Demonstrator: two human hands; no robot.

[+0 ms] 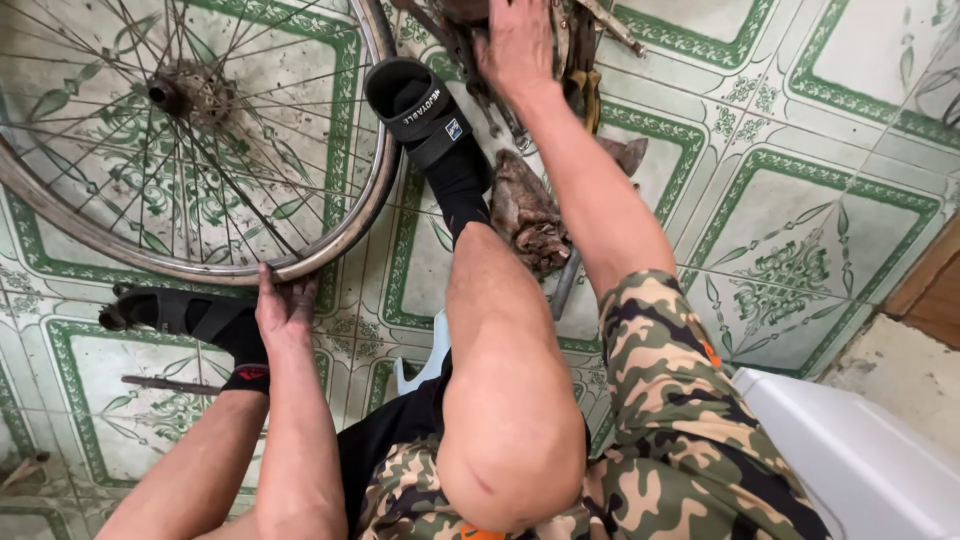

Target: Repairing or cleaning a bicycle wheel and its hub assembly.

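Note:
A bare spoked bicycle wheel [190,150] with a metal rim and a rusty hub lies on the tiled floor at the upper left. My left hand [285,305] grips the near edge of its rim. My right hand [517,42] reaches up to the top of the view and rests on a pile of dark, rusty tools [575,50]; what the fingers hold is hidden. My two feet in black socks and black slide sandals [420,105] rest by the wheel, one against its right side.
A dirty crumpled rag [525,215] lies on the green-and-white patterned tiles beside my right leg. A thin metal rod [165,384] lies by my left foot. A white plastic container [860,460] stands at the lower right. A wooden edge [935,290] shows at far right.

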